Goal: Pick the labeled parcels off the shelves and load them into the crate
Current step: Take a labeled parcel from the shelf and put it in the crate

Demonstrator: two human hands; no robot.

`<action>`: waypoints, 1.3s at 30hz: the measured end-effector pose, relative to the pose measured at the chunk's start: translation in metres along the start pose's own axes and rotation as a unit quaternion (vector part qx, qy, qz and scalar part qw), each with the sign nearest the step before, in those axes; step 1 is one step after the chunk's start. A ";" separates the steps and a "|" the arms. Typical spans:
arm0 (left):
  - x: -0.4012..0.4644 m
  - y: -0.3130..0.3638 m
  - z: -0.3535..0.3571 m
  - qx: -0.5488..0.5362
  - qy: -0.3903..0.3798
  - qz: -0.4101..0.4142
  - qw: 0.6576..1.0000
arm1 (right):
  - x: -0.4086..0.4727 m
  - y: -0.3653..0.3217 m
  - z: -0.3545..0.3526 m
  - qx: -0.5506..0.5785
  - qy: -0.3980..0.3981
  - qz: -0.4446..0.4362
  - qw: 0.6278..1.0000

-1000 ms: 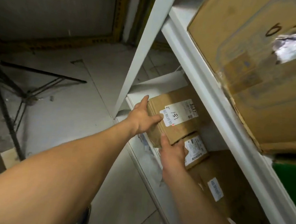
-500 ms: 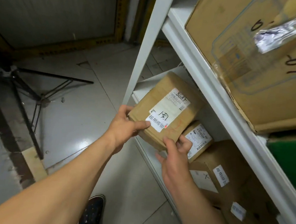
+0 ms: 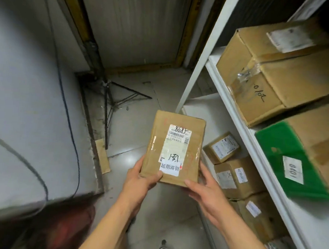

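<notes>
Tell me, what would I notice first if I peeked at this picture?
First you'd spot the flat brown parcel in the middle, held up over the floor with the left hand and the right hand gripping its near end. It has a white label with handwriting on top. On the right, a white shelf rack is packed with cardboard boxes, and one bright green box stands out.

Tape-glossy cardboard parcel [image 3: 174, 148]; glossy floor tiles [image 3: 132, 133]
</notes>
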State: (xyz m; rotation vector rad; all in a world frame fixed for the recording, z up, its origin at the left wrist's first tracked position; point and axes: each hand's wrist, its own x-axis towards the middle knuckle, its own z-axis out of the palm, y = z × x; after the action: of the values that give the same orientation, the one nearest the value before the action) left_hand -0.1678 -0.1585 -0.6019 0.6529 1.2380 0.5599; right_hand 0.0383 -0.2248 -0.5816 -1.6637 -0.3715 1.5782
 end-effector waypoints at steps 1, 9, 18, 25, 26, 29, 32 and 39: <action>-0.026 -0.001 0.001 -0.006 0.017 0.009 1.000 | -0.018 -0.003 0.000 -0.012 -0.019 -0.002 1.000; -0.232 -0.004 -0.005 -0.093 0.131 0.072 0.984 | -0.161 -0.040 0.013 -0.127 -0.175 -0.065 0.974; -0.422 -0.061 -0.048 -0.176 0.240 0.117 0.947 | -0.275 -0.004 0.083 -0.267 -0.337 -0.069 0.900; -0.549 -0.169 -0.089 -0.300 0.351 0.101 0.881 | -0.358 0.090 0.148 -0.323 -0.463 -0.042 0.824; -0.569 -0.184 -0.094 -0.317 0.367 0.103 0.868 | -0.372 0.106 0.158 -0.328 -0.477 -0.037 0.815; -0.622 -0.226 -0.104 -0.370 0.419 0.096 0.824 | -0.409 0.152 0.184 -0.360 -0.526 -0.034 0.769; -0.674 -0.264 -0.104 -0.428 0.460 0.097 0.772 | -0.439 0.192 0.210 -0.404 -0.573 -0.026 0.712; -0.763 -0.321 -0.091 -0.510 0.565 0.101 0.641 | -0.497 0.270 0.272 -0.482 -0.666 0.016 0.569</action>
State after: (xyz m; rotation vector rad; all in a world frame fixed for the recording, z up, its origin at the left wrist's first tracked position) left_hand -0.4262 -0.9057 -0.3394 -0.7222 1.6458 1.8565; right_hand -0.3874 -0.6477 -0.3983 -0.5505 -2.3055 2.6288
